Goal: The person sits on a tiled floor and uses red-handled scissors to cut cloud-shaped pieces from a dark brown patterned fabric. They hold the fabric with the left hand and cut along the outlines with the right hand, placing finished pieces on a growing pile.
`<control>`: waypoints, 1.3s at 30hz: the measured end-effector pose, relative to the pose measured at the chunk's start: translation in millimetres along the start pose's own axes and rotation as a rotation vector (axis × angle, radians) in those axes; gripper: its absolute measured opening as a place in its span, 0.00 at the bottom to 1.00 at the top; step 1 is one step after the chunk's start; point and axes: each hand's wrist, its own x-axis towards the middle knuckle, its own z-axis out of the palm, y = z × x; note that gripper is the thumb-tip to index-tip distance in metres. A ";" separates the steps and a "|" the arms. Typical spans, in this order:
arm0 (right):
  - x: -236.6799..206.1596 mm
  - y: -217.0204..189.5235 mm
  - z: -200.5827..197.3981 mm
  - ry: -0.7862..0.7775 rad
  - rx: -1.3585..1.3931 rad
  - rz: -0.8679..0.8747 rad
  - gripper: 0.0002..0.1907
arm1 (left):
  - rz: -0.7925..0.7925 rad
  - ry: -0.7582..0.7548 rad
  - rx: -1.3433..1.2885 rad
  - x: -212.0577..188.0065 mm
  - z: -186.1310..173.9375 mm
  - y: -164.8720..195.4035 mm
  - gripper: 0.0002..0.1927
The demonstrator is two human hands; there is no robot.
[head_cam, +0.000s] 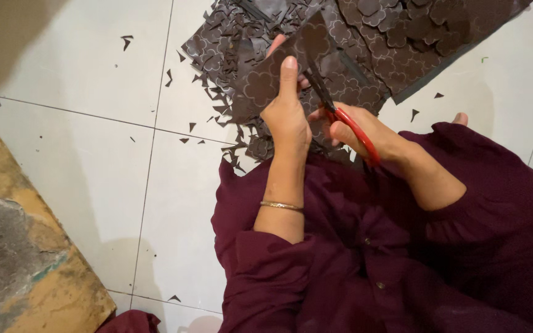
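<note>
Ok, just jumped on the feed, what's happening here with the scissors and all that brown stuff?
A person in a maroon garment sits on a white tiled floor, cutting dark brown sheet material marked with flower outlines. The left hand holds up a piece of the sheet, while the right hand works red-handled scissors into its edge. A pile of cut flower shapes and offcut scraps lies on the floor ahead.

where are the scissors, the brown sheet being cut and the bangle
scissors [358, 131], head view, on the red handle
brown sheet [260, 86], head view, on its flower-printed face
bangle [281, 205], head view, on the band at the left wrist
</note>
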 end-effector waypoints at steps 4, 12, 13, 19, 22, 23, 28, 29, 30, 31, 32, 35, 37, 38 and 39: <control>0.4 -1.3 0.3 0.036 0.025 0.087 0.41 | 0.019 -0.016 0.044 -5.3 2.4 -3.5 0.20; 3.5 -9.7 6.9 0.106 0.163 0.225 0.47 | 0.024 -0.018 0.087 -7.3 7.8 -1.3 0.20; 2.6 -11.4 6.8 0.099 0.138 0.178 0.46 | 0.017 -0.018 0.089 -7.6 7.3 -0.7 0.20; -1.2 -18.6 5.0 0.085 0.158 0.115 0.47 | -0.005 0.002 0.083 -6.4 6.4 -1.6 0.21; -0.4 -19.6 3.0 0.086 0.113 0.129 0.46 | -0.018 0.001 0.066 -4.6 5.4 -2.4 0.21; 0.2 -19.6 2.6 0.090 0.098 0.145 0.46 | -0.009 -0.006 0.056 -4.2 5.4 -2.9 0.21; -0.5 -20.2 2.5 0.093 0.117 0.120 0.46 | -0.019 0.004 0.057 -3.6 3.8 -2.0 0.23; -0.8 -20.6 2.5 0.092 0.106 0.109 0.46 | -0.018 0.003 0.053 -3.4 3.3 -1.7 0.23; -1.1 -21.0 1.8 0.091 0.095 0.098 0.46 | -0.016 0.002 0.049 -2.8 3.5 -1.8 0.23; -1.6 -21.4 1.3 0.092 0.093 0.097 0.46 | -0.014 0.000 0.044 -2.2 3.5 -2.0 0.23; -2.0 -21.9 0.3 0.093 0.093 0.097 0.45 | -0.006 0.000 0.050 -1.6 3.3 -2.1 0.22; -2.9 -22.5 -1.2 0.084 0.090 0.103 0.44 | 0.009 -0.005 0.063 -0.1 2.3 -2.5 0.22; -2.4 -22.2 -1.5 0.071 0.104 0.097 0.43 | 0.011 -0.013 0.060 0.6 1.2 -2.3 0.22; -1.9 -21.8 -1.7 0.065 0.120 0.091 0.42 | 0.012 -0.013 0.060 0.8 1.3 -2.4 0.22; -1.7 -21.5 -1.4 0.058 0.136 0.085 0.41 | 0.013 -0.012 0.060 1.1 1.1 -2.4 0.22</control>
